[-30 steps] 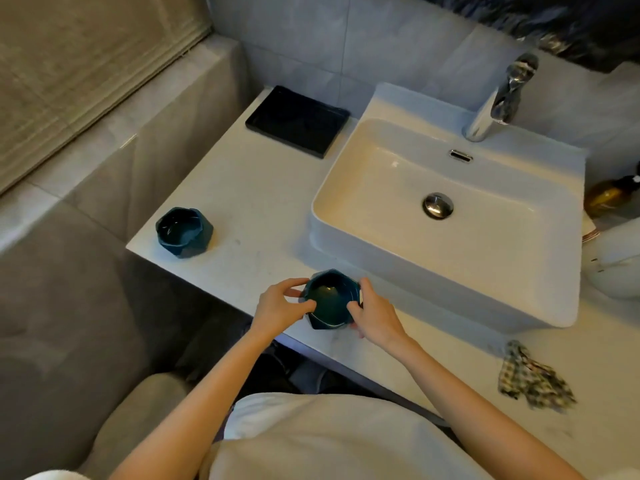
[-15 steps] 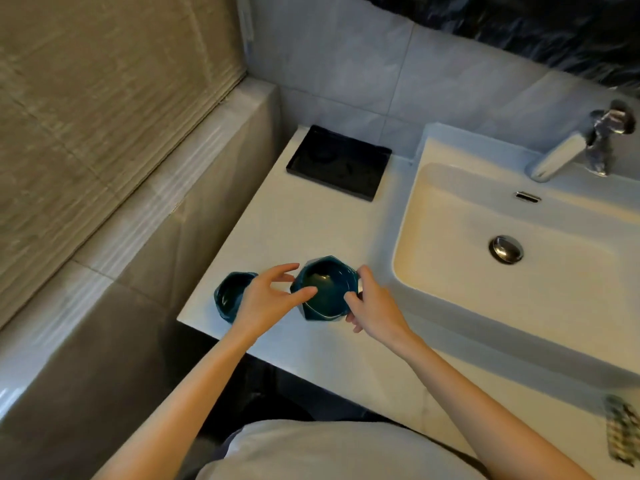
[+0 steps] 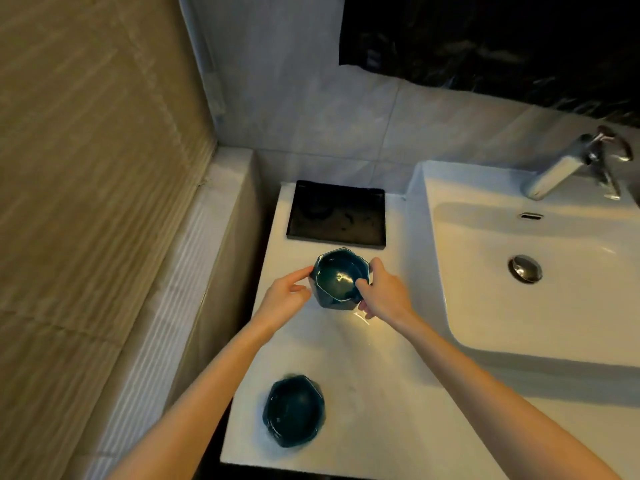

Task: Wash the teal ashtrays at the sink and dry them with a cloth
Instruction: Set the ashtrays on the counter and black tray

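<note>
The held teal ashtray (image 3: 341,278) sits between both hands above the white worktop (image 3: 374,382), just in front of the black tray (image 3: 336,213) at the worktop's back left corner. Half a second ago it was near the worktop's left front edge, close to the second ashtray; now it is carried further back, toward the tray, and its faceted hexagonal rim faces the camera with its glossy inside lit. The right hand (image 3: 384,294) grips it, thumb hooked over the rim into the bowl and fingers wrapped around the outer wall. The left hand (image 3: 285,296) is half open, fingertips touching the ashtray's left wall, where earlier its fingers were spread over the rim. Whether the ashtray's base touches the worktop, I cannot tell.

The second teal ashtray (image 3: 294,410) stands alone near the worktop's front left edge, slightly blurred, well apart from the hands; earlier the left hand partly covered it.

To the right the white basin (image 3: 519,306) stands on the worktop, with its chrome drain plug (image 3: 525,269) and the chrome tap (image 3: 571,166) at its back edge. The checked cloth seen earlier at the right is now out of view.
</note>
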